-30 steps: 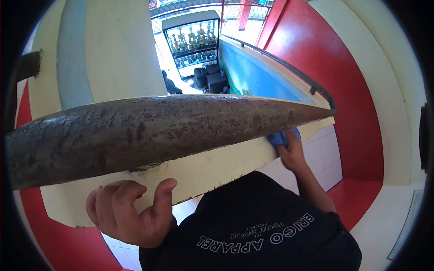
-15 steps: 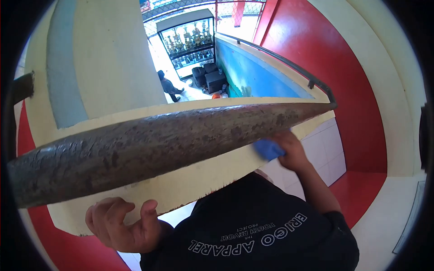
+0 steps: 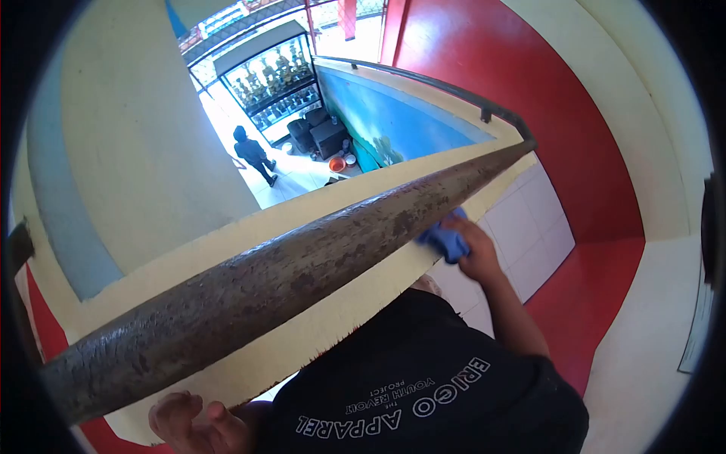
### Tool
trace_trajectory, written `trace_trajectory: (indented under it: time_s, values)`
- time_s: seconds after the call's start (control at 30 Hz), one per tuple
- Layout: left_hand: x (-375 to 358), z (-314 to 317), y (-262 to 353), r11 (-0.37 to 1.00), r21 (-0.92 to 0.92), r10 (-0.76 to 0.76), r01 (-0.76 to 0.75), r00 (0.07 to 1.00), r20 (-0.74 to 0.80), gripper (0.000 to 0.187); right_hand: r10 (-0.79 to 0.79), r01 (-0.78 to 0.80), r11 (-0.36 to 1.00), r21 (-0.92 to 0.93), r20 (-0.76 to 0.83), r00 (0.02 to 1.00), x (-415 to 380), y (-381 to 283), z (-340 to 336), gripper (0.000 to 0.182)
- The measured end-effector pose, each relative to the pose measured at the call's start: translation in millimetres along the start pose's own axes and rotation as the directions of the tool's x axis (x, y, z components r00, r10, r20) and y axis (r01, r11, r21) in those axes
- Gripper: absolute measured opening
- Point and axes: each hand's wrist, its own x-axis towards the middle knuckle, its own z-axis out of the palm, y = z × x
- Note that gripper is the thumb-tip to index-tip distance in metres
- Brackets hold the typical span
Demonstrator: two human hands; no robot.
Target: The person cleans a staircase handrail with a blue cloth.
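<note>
A blue cloth [image 3: 446, 239] is bunched in my right hand [image 3: 479, 253], whose fingers close around it. The cloth lies against the cream ledge [image 3: 393, 274], just under the brown metal handrail [image 3: 302, 265] with its worn, blotchy surface. At the lower left, my left hand [image 3: 203, 425] is beside the ledge's near edge, palm up. Its fingers are loosely bent and apart from the thumb, with nothing in them. Part of that hand runs toward the bottom of the view.
Beyond the ledge, a person in dark clothes [image 3: 253, 155] walks on the floor below. A trophy cabinet [image 3: 272, 79], black boxes [image 3: 329, 138] and an orange bucket [image 3: 337, 164] stand there. Another railing [image 3: 423, 82] tops the blue painted wall [image 3: 393, 113]; a red wall [image 3: 522, 98] rises at right.
The view has tilted, so the handrail slants more steeply. My right hand still grips the cloth near the rail's underside. My left hand sits lower in view. The person below shows more fully.
</note>
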Motion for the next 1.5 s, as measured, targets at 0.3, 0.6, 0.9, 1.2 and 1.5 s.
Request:
trace_trajectory:
  time_s: [0.3, 0.6, 0.9, 1.2, 1.5]
  values:
    - [28.8, 8.7, -24.3, 0.908, -0.109, 0.394, -0.405, 0.913, -0.109, 0.040, 0.499, -0.532, 0.843, -0.087, -0.247, 0.831, 26.1, 77.2, 27.9, 0.030]
    - [0.2, 7.0, -14.2, 0.987, 0.000, 0.158, -0.158, 0.984, -0.085, 0.041, 0.743, 0.058, 0.058, 0.997, -0.082, 0.664, -17.9, 120.2, -73.4, 0.053]
    - [-0.4, 0.3, -18.6, 0.984, 0.005, 0.181, -0.181, 0.983, -0.023, 0.042, 0.296, -0.107, 0.848, 0.519, -0.296, 0.908, 69.1, -26.3, -36.4, 0.041]
    - [32.1, -6.8, -44.0, 0.789, -0.185, 0.609, -0.586, 0.785, 0.114, 0.042, 0.304, -0.290, 0.953, 0.092, -0.324, 0.896, 73.9, 51.6, -64.3, 0.032]
    - [29.1, -4.3, -37.3, 0.870, -0.087, 0.491, -0.486, 0.870, 0.043, 0.042, -0.151, 0.146, 0.988, -0.040, -0.348, 0.925, 62.1, -65.5, -33.3, 0.047]
